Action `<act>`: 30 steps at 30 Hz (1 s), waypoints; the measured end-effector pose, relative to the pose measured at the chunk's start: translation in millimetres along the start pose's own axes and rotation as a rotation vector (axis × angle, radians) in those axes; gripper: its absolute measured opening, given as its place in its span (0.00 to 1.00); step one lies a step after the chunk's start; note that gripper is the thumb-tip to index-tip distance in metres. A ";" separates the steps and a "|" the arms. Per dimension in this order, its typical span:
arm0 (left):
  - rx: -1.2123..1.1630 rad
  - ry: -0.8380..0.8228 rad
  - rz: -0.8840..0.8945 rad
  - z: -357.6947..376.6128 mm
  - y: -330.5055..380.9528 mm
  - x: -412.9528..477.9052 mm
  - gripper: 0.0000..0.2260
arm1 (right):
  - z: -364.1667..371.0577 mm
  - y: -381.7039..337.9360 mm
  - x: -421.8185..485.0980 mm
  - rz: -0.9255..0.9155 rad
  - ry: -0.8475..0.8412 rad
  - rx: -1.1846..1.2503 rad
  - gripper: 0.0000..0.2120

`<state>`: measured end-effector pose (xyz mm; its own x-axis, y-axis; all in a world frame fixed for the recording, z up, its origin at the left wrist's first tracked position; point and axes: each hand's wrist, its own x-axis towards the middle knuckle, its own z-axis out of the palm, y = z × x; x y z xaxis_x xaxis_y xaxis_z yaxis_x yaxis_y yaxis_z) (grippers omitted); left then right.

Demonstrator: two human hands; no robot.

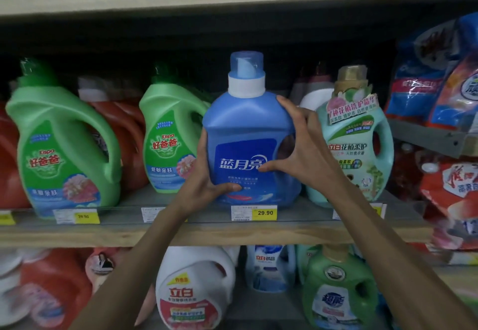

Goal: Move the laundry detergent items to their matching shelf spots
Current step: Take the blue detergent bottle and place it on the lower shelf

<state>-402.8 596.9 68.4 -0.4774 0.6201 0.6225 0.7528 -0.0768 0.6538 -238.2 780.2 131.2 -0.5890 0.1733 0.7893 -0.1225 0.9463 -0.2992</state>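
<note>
A blue detergent bottle [245,128] with a white collar and a clear blue cap stands upright on the middle shelf [207,234], right above a yellow 29.90 price tag [264,212]. My left hand [207,174] grips its lower left side, thumb across the front. My right hand [302,146] wraps its right side at the handle, fingers on the shoulder and thumb on the label. Whether the bottle's base rests on the shelf I cannot tell.
Two green Kispa bottles [64,148] [168,138] and red bottles stand to the left. A pale teal bottle [357,143] stands close on the right, with detergent bags [439,78] beyond. White, blue and green bottles fill the lower shelf [196,288]. Another shelf board hangs overhead.
</note>
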 end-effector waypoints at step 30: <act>-0.122 0.155 -0.012 -139.9 23.0 -175.0 0.55 | 51.5 -184.9 -58.1 -0.049 -0.062 0.100 0.59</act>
<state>-365.4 377.4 34.6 -0.5569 0.4948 0.6671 0.6906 -0.1704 0.7029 -222.5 581.1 113.1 -0.6281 0.1074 0.7707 -0.2293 0.9209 -0.3151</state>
